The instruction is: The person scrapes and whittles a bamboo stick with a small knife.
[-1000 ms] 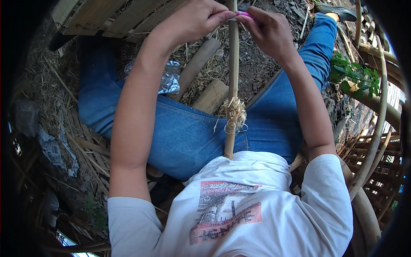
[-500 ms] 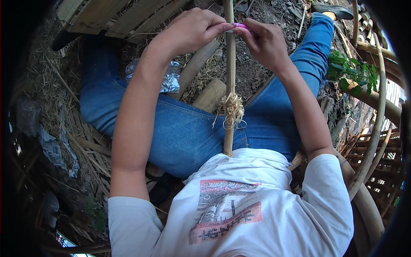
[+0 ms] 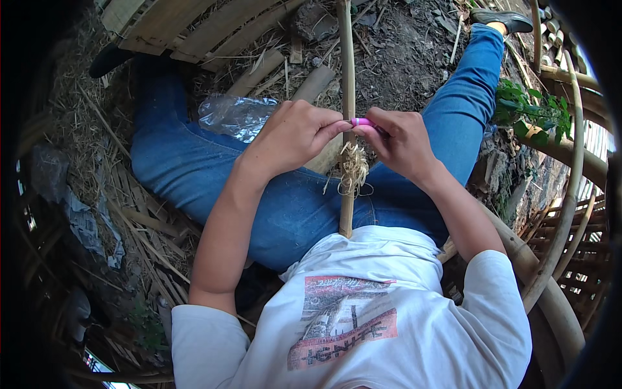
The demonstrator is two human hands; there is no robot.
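A slim wooden pole runs from the far edge toward me, its near end against my waist. My right hand is closed round a small pink-handled knife lying crosswise over the pole. From the other side, my left hand pinches the tool's opposite end between thumb and fingers. The blade itself is mostly hidden by the fingers and too small to make out. Just nearer to me than the hands, a bunch of curled pale shavings clings to the pole.
Crumpled clear plastic lies by my left leg, near cut wood pieces. A slatted wooden panel stands at far left. Curved bamboo poles and a leafy plant are on the right. Straw and debris cover the ground.
Both hands have moved along the pole toward me, bringing the pink-handled knife close to the shavings. The pole and the shavings stay about where they were.
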